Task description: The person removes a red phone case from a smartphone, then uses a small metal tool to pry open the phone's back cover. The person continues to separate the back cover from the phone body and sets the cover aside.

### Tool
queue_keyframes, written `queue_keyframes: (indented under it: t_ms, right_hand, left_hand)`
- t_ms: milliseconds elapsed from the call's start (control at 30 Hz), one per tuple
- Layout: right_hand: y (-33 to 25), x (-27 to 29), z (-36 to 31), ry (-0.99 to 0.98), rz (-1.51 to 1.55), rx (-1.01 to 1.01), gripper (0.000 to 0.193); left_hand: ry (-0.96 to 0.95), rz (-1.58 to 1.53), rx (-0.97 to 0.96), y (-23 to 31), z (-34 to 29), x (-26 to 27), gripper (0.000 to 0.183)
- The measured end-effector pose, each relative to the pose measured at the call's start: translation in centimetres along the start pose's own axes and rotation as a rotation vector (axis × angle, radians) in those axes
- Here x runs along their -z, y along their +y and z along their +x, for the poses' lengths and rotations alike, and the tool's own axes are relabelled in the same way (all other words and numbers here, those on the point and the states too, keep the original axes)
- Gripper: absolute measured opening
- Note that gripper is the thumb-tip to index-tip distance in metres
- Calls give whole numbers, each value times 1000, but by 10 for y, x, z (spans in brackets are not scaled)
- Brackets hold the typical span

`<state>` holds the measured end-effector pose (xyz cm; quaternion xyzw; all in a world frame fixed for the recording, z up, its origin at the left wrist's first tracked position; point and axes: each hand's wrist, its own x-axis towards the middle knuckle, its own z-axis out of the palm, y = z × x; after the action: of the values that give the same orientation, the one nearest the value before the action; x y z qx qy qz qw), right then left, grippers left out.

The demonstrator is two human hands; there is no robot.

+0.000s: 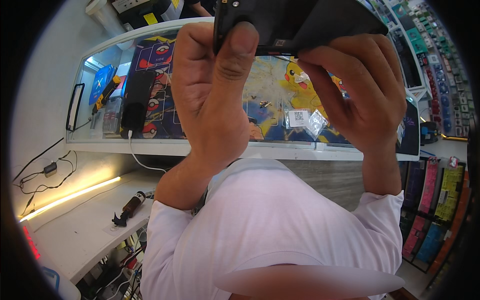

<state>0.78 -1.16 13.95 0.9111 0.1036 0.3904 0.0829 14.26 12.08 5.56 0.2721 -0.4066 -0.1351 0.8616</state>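
Close to the camera, a black phone [305, 27] is held up, tilted, its upper part cut off by the frame's edge. A small screw shows at its left corner. My left hand [215, 90] grips the left end, the thumb pressed on the near face and the other fingers mostly hidden. At the lower right edge, my right hand [365, 90] is closed with its fingertips against the phone. Below the phone, several tiny screws [265, 104] lie on a printed mat [200, 131]. Beside them are a small clear bag with a square-code label [298, 118] and a crumpled clear bag [316, 124].
A second dark phone [138, 102] lies at the left with a white cable [134, 147] plugged in. The mat covers a white-framed glass counter [250, 150]. A brown bottle [132, 205] lies on the lower shelf. Racks of colourful packages [445, 75] stand at the right.
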Motion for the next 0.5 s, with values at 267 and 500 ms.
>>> queue_keyframes:
  t_ms: [267, 500]
  right_hand:
    - [-1, 5, 0, 14, 46, -70, 30]
    - [2, 11, 1, -47, -21, -42, 29]
  left_hand:
    - [11, 21, -30, 0, 3, -3, 10]
    - [86, 131, -58, -3, 3, -12, 9]
